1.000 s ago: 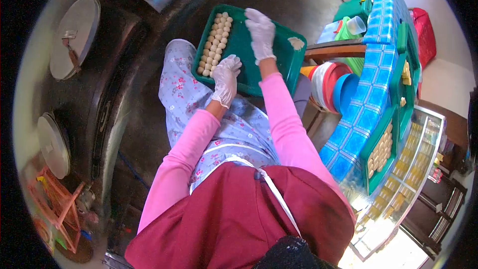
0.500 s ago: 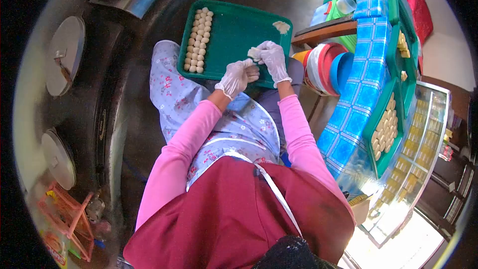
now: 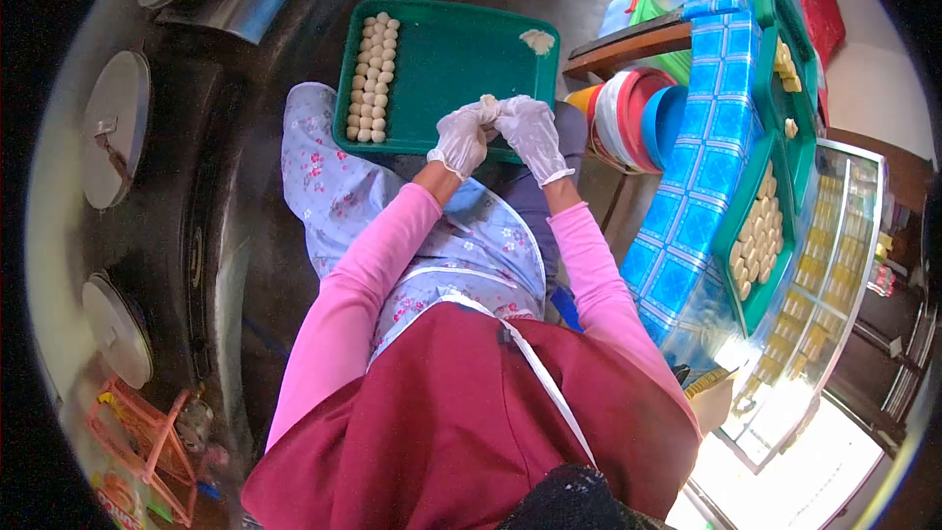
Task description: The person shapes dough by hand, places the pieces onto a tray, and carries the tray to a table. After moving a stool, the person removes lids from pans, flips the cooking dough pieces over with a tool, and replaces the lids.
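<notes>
A green tray [image 3: 461, 49] rests in front of me by my lap. Rows of small round dough balls [image 3: 374, 74] line its left side, and a flat scrap of dough [image 3: 537, 41] lies in its far right corner. Over the tray's near edge my two hands, in thin whitish gloves, meet. Between their fingertips a small piece of dough [image 3: 488, 101] shows. My left hand [image 3: 458, 141] is closed on it from the left, and my right hand [image 3: 531, 131] closes against it from the right. The fingers partly hide the dough.
To the right, a table with a blue checked cloth [image 3: 706, 177] carries green trays, one with several flattened dough pieces [image 3: 758, 236]. Red and blue round containers [image 3: 638, 118] stand beside it. Round lids [image 3: 118, 128] sit along the left, above an orange plastic rack [image 3: 147, 437].
My hands have come together; the right one moved down and left with its dough to meet the left. The whole view has shifted slightly.
</notes>
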A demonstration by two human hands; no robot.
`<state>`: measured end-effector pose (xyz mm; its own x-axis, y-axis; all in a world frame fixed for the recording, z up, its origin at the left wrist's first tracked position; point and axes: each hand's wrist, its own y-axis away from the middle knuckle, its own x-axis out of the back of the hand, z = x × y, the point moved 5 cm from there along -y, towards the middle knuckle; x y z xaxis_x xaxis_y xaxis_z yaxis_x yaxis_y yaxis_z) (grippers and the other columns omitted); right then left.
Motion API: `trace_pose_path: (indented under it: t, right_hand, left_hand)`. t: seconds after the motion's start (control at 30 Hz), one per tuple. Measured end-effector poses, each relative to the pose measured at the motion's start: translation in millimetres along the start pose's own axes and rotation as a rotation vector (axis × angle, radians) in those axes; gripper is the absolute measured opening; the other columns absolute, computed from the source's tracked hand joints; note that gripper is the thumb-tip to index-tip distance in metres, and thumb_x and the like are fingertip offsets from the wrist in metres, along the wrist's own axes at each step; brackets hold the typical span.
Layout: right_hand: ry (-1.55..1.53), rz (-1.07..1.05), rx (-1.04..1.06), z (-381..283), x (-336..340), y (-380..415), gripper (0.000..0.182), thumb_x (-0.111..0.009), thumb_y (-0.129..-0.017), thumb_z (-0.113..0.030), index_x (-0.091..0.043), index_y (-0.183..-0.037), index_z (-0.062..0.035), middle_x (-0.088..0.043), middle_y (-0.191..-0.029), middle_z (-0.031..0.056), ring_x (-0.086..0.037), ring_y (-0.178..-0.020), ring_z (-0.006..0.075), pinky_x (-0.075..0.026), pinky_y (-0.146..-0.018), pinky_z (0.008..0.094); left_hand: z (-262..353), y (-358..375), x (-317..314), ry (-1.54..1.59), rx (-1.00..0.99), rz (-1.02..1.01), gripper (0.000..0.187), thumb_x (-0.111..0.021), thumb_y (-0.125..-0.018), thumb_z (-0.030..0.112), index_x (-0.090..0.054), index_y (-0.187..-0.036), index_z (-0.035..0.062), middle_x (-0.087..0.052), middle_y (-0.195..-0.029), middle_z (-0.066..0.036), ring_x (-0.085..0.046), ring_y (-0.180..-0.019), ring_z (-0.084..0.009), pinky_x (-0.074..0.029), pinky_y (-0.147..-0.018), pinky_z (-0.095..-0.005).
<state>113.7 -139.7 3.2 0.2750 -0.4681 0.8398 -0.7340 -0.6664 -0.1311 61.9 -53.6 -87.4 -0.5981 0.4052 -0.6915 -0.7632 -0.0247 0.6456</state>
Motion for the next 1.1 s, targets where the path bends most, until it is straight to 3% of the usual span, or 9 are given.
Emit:
trace_pose_path:
  t: [0.17, 0.33, 0.37, 0.57, 0.6, 0.63, 0.8, 0.93, 1.1]
  right_hand:
    - [-0.789, 0.014, -0.737, -4, 6, 14, 0.013, -0.075, -0.07, -0.013, -0.067, -0.074, -0.0042, -0.06, -0.06, 0.0043, -0.054, -0.048, 0.0121, -0.04, -0.041, 0.0258]
    - [-1.201, 0.063, -0.722, -17, 22, 20, 0.013, -0.074, -0.071, -0.007, -0.066, -0.08, -0.0008, -0.059, -0.061, 0.0017, -0.046, -0.043, 0.006, -0.033, -0.037, 0.0206]
    - [-1.303, 0.094, -0.726, -21, 29, 22, 0.013, -0.073, -0.072, -0.006, -0.066, -0.082, 0.0003, -0.058, -0.061, 0.0017, -0.046, -0.043, 0.0063, -0.033, -0.038, 0.0202]
    - [-1.392, 0.353, -0.632, 11, 46, 8, 0.02, -0.066, -0.086, -0.019, -0.069, -0.095, -0.0008, -0.068, -0.084, 0.006, -0.059, -0.065, 0.0088, -0.043, -0.054, 0.0196]
    - [-1.281, 0.392, -0.608, 23, 41, 6, 0.019, -0.066, -0.087, -0.019, -0.07, -0.095, -0.0017, -0.068, -0.084, 0.0055, -0.059, -0.066, 0.0088, -0.044, -0.055, 0.0203]
    - [-1.167, 0.427, -0.588, 30, 37, 5, 0.019, -0.065, -0.087, -0.019, -0.07, -0.095, -0.0026, -0.069, -0.085, 0.005, -0.06, -0.068, 0.0088, -0.045, -0.057, 0.0211]
    - [-0.458, 0.309, -0.126, 5, 39, -8, 0.016, -0.063, -0.083, -0.008, -0.072, -0.095, -0.0022, -0.071, -0.091, 0.0077, -0.063, -0.077, 0.0127, -0.049, -0.068, 0.0258]
    - [-0.794, 0.189, -0.427, 18, 42, -31, 0.02, -0.067, -0.077, -0.013, -0.073, -0.092, -0.0015, -0.071, -0.093, 0.0116, -0.066, -0.089, 0.018, -0.05, -0.082, 0.0291]
    - [0.801, 0.27, 0.056, 62, 42, -87, 0.01, -0.059, -0.076, -0.011, -0.062, -0.07, -0.0025, -0.059, -0.075, 0.0137, -0.057, -0.061, 0.0297, -0.047, -0.06, 0.0415]
  left_hand:
    - [12, 6, -2, -0.063, -0.07, 0.14, 0.017, -0.056, -0.085, -0.001, -0.064, -0.1, -0.0001, -0.066, -0.091, -0.009, -0.063, -0.069, -0.0187, -0.052, -0.063, -0.0289]
    - [31, 0, -29, -0.181, -0.208, -0.106, 0.018, -0.052, -0.083, -0.006, -0.065, -0.095, -0.0049, -0.067, -0.084, -0.01, -0.064, -0.068, -0.0173, -0.051, -0.058, -0.0273]
    - [32, 3, -27, -0.176, -0.289, 0.123, 0.011, -0.055, -0.083, -0.001, -0.065, -0.083, -0.0026, -0.065, -0.074, -0.008, -0.059, -0.061, -0.0147, -0.045, -0.052, -0.0259]
    - [42, 6, -38, -0.766, -0.351, 0.08, 0.02, -0.069, -0.079, 0.017, -0.061, -0.069, 0.0016, -0.058, -0.065, -0.001, -0.048, -0.053, -0.0114, -0.034, -0.047, -0.0273]
    - [46, 9, -47, -0.823, -0.359, 0.067, 0.02, -0.07, -0.08, 0.018, -0.062, -0.072, 0.0006, -0.058, -0.066, -0.001, -0.048, -0.053, -0.0108, -0.034, -0.048, -0.0266]
    - [47, 1, -45, -0.992, -0.758, 0.196, 0.018, -0.069, -0.08, 0.015, -0.067, -0.086, -0.0014, -0.062, -0.071, -0.002, -0.053, -0.059, -0.0098, -0.04, -0.053, -0.0241]
    - [49, 33, -60, -0.323, -0.235, -0.073, 0.02, -0.065, -0.085, 0.008, -0.064, -0.101, -0.0041, -0.068, -0.085, -0.011, -0.065, -0.075, -0.0181, -0.052, -0.067, -0.0261]
    - [53, 15, -35, -0.063, -0.175, -0.142, 0.026, -0.064, -0.084, 0.0, -0.057, -0.109, -0.0059, -0.065, -0.097, -0.015, -0.066, -0.083, -0.0239, -0.056, -0.075, -0.0314]
    - [65, 31, -34, 0.074, -0.231, -0.08, 0.028, -0.059, -0.086, -0.005, -0.054, -0.113, -0.0079, -0.062, -0.106, -0.017, -0.063, -0.096, -0.0272, -0.056, -0.085, -0.0352]
